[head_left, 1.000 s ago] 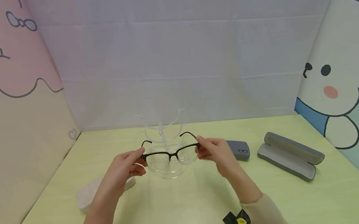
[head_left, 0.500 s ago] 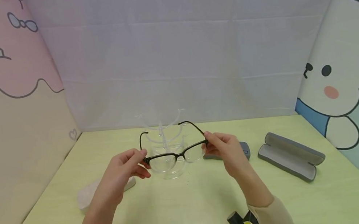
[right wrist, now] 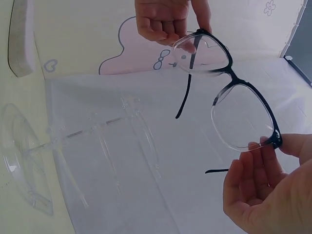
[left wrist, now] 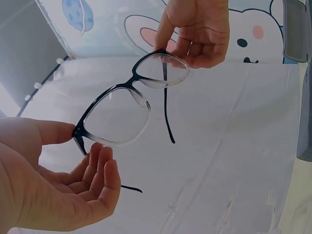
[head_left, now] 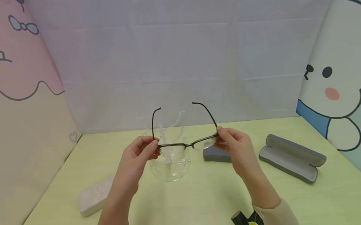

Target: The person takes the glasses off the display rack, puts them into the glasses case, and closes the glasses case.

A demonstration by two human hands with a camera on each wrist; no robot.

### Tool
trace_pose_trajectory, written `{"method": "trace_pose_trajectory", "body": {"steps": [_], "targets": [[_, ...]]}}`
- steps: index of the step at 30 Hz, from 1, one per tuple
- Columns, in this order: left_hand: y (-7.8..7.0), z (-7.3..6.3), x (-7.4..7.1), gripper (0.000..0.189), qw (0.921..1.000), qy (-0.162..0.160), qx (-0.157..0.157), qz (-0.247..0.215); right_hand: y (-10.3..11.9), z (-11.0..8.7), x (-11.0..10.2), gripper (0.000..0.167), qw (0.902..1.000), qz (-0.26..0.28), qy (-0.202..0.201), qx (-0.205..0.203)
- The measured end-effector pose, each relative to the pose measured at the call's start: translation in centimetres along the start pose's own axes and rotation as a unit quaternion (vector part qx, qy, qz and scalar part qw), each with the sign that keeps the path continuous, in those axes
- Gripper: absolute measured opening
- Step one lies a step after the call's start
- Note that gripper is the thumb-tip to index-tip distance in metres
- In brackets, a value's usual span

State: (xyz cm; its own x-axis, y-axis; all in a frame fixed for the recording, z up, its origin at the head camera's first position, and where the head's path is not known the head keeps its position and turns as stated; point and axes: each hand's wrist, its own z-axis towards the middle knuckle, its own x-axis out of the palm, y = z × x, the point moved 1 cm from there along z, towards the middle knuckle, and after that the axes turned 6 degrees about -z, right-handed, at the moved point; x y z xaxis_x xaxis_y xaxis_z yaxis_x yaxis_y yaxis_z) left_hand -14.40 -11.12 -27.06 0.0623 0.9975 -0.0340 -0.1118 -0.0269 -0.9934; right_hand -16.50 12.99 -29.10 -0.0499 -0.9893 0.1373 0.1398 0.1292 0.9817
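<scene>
A pair of eyeglasses (head_left: 188, 145) with a black upper frame and clear lower rims is held up above the table, its temples unfolded and pointing away. My left hand (head_left: 137, 159) pinches the left hinge corner between thumb and fingers, seen closely in the left wrist view. At the opposite corner, my right hand (head_left: 239, 150) pinches the frame the same way. Behind and below the glasses stands a clear plastic eyeglass display stand (head_left: 170, 172) with several curved arms; hands and glasses partly cover it. In the right wrist view the stand (right wrist: 80, 134) appears apart from the glasses.
An open grey glasses case (head_left: 292, 157) lies at the right. A closed grey case (head_left: 216, 154) sits behind my right hand, partly hidden. A pale case (head_left: 93, 196) lies left, beside my left forearm. A white sheet (head_left: 174, 54) hangs behind the pale green table (head_left: 190, 206).
Both hands have moved the glasses up and slightly right. The temples now point upward in the head view, and the frame front has tipped flatter. The grip at both corners stays.
</scene>
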Motion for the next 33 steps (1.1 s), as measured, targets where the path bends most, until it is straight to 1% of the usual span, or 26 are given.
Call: {"method": "trace_pose_trajectory", "body": {"steps": [3,5,7,11,12,17,19,23,27,33], "targets": [[0.4,0.8,0.5,0.024,1.0,-0.008,0.0,0.003,0.0,0.2,-0.3,0.027,0.9999,0.009,-0.013,-0.005],[0.6,1.3,0.9,0.025,0.9998,-0.017,-0.003,-0.006,0.1,0.4,-0.5,0.025,0.9997,0.016,-0.019,-0.007],[0.7,1.7,1.3,0.026,0.9994,-0.026,-0.006,-0.024,0.1,0.6,-0.7,0.021,0.9994,0.018,-0.029,-0.009],[0.9,2.5,2.1,0.029,0.9968,-0.048,-0.011,-0.063,0.1,0.9,-1.1,0.007,0.9984,0.016,-0.052,-0.012],[1.0,2.7,2.3,0.03,0.9961,-0.052,-0.012,-0.071,0.1,1.0,-1.2,0.006,0.9982,0.015,-0.057,-0.012],[1.3,3.5,3.2,0.036,0.9923,-0.066,-0.01,-0.104,0.0,1.2,-1.7,0.019,0.9971,0.01,-0.075,-0.009],[1.5,3.8,3.4,0.036,0.9911,-0.069,-0.004,-0.114,-0.1,1.3,-1.9,0.019,0.9968,0.011,-0.079,-0.007],[1.9,4.1,3.6,0.034,0.9899,-0.069,0.006,-0.124,-0.2,1.4,-2.3,0.012,0.9961,0.02,-0.085,-0.012],[2.0,4.2,3.6,0.035,0.9905,-0.062,0.011,-0.122,-0.3,1.5,-2.5,0.013,0.996,0.024,-0.083,-0.026],[1.7,4.2,3.4,0.036,0.9907,-0.058,0.011,-0.123,-0.2,1.5,-2.7,0.014,0.996,-0.002,-0.075,-0.047]]}}
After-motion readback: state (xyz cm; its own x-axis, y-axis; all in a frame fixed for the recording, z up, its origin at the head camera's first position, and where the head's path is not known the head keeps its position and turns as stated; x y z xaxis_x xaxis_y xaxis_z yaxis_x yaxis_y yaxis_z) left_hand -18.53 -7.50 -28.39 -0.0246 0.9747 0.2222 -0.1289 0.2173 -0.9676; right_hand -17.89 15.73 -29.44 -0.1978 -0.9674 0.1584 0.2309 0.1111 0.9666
